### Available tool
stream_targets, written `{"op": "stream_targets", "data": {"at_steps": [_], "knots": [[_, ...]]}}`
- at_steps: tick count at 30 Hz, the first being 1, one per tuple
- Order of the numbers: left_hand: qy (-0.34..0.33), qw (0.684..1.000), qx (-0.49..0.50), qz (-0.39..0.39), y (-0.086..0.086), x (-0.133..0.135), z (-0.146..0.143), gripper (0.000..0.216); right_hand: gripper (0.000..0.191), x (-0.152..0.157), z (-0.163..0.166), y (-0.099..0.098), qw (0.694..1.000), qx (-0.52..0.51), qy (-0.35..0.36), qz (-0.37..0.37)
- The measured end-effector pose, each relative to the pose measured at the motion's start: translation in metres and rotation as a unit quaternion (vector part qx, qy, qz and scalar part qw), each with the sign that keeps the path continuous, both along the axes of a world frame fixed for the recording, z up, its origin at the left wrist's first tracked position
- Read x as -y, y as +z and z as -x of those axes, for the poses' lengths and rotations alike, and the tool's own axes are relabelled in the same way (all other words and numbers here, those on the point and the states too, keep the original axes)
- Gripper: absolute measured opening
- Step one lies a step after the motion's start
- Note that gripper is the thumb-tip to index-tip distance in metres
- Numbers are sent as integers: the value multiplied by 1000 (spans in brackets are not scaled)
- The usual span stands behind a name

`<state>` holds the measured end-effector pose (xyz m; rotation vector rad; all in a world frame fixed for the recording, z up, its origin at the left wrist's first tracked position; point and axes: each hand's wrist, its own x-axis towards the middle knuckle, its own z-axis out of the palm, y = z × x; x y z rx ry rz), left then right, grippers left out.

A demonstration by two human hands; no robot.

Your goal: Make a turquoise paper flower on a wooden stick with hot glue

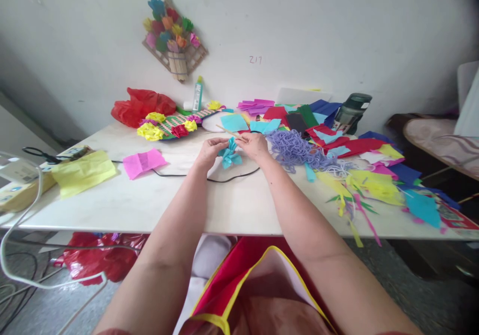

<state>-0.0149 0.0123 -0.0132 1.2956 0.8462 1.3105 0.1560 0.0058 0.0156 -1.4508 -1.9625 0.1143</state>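
Observation:
A light-blue crepe paper flower [230,156] with crumpled petals is between my two hands, above the middle of the table. Its left side is pinched in the fingers of my left hand [210,152]. My right hand [255,145] is closed on a thin wooden stick [225,131], which slants up to the left over the flower. The right fingertips are close against the paper; whether they also grip it I cannot tell. On the table to the left lies a pink paper square [144,163], with a yellow sheet [85,172] beyond it.
Purple yarn [295,148] lies tangled right of my hands, beside scattered coloured paper [355,148] and a dark bottle [352,113]. A black cable [175,175] crosses the table. Behind stand a decorated board [175,125], a glue tube [197,94] and a red bag [140,108]. A power strip [28,192] sits left.

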Motion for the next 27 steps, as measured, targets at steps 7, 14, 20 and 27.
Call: {"op": "stream_targets", "data": {"at_steps": [7, 14, 20, 27], "knots": [[1, 1000, 2, -9, 0, -1, 0, 27, 22, -1, 1, -1, 999, -34, 15, 17], [17, 1000, -15, -3, 2, 1, 0, 24, 22, -2, 2, -1, 998, -48, 15, 31], [24, 999, -42, -9, 3, 3, -2, 29, 22, -1, 3, -2, 999, -38, 9, 25], [49, 996, -70, -17, 4, 2, -3, 21, 23, -1, 3, -2, 999, -45, -9, 21]]}}
